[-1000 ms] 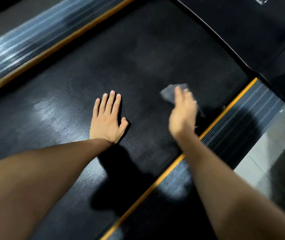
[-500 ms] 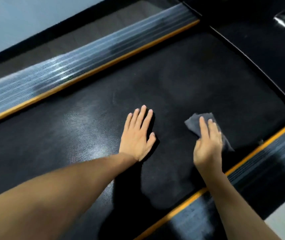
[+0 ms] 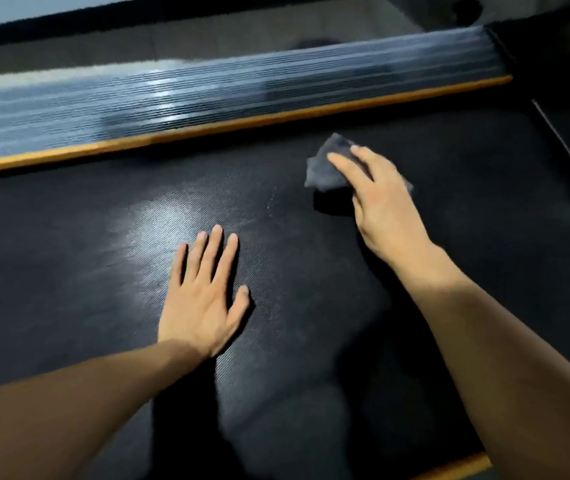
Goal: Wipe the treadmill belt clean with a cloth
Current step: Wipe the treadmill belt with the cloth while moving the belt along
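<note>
Both hands on treadmill belt (image 3: 311,258): left hand (image 3: 204,299) splayed flat, empty, apparently bracing; right hand (image 3: 380,199) pinning crumpled grey cloth (image 3: 325,168) under extended fingers, near far orange-edged side rail (image 3: 207,98), likely mid-wipe.

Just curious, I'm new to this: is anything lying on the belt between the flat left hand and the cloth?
No. In the head view, only bare black belt separates the left hand from the cloth under the right hand.
</note>
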{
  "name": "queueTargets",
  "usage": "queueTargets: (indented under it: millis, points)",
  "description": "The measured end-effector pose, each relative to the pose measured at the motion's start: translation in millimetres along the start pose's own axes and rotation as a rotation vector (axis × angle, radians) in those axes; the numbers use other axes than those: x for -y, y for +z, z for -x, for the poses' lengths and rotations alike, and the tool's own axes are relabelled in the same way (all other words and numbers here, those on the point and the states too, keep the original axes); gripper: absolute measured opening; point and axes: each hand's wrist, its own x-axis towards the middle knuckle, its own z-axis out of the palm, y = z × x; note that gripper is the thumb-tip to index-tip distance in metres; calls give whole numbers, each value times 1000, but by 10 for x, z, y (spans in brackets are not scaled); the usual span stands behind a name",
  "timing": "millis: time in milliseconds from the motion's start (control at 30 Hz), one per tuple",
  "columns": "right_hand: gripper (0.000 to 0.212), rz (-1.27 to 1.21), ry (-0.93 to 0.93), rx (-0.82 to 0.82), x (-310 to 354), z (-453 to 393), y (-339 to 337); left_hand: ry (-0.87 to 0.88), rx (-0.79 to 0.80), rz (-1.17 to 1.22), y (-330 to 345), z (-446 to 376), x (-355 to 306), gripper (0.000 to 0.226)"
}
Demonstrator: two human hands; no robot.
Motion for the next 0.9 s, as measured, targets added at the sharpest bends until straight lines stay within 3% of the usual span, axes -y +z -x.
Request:
queueTargets:
  millis: [100,200,300,367,467,567,633,700,767,833,900]
  points:
    - [53,159,-52,-135,-199,-432,166,-6,-7,-11,19,-11,-4,75]
    - [60,48,147,-78,-266,-617,453,0,-8,-34,23,-19,11,77]
    - [54,-80,310,-153,-79,-712,683,10,2,-43,24,-15,19,79]
    - [47,-154,200,-162,269,-777,762,5,18,-52,13,-16,12,79]
    - [48,-219,-100,-27,830,-739,883,3,26,-47,-20,-36,10,80]
    - [51,-212,-231,111,667,-721,797,7,24,-34,-22,-22,14,80]
    - [56,-146,-141,58,196,-657,670,9,14,-22,-21,-20,23,80]
    - [57,-114,82,-12,-259,-568,510,6,16,-18,-23,-29,18,80]
    - [53,-120,238,-43,-281,-534,460,4,16,-12,-28,-37,10,80]
    - [53,-160,215,-56,76,-521,546,11,18,-9,-28,-43,-4,80]
    - [43,-233,42,-59,622,-422,728,-4,27,-15,-21,-33,11,80]
